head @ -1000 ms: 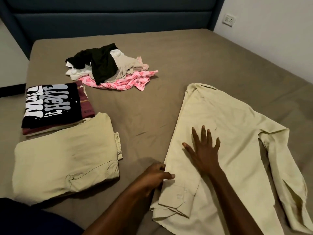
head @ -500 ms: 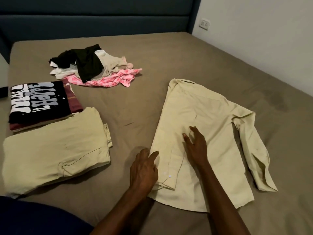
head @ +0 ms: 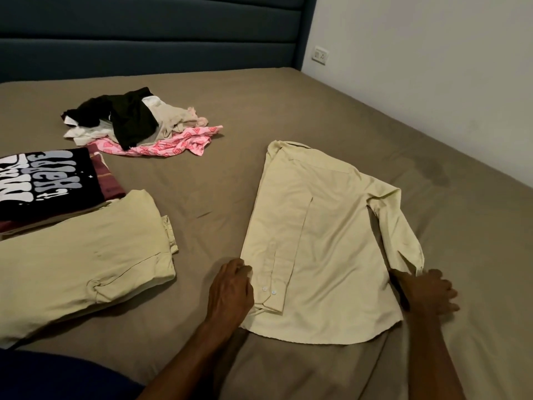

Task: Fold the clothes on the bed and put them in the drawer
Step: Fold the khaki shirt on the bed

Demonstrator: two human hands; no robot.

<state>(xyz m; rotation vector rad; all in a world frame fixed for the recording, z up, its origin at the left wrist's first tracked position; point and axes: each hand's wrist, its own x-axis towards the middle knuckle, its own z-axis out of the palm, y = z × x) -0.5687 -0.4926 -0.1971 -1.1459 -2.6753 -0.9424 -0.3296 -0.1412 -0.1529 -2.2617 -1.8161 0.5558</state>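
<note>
The job is sitting roughly midway — a folded stack [head: 49, 186] and a folded pale shirt [head: 83, 261] are lying on the bed [head: 331, 99], while a loose pile [head: 138, 122] is waiting near the headboard and no drawer is showing. The yellow shirt [head: 323, 241] is lying flat, collar pointing toward the headboard, long axis running away from the person. The left hand [head: 230, 290] is pinching its folded left edge; the right hand [head: 427, 293] is curling at the right sleeve's cuff — actual grip unclear.
</note>
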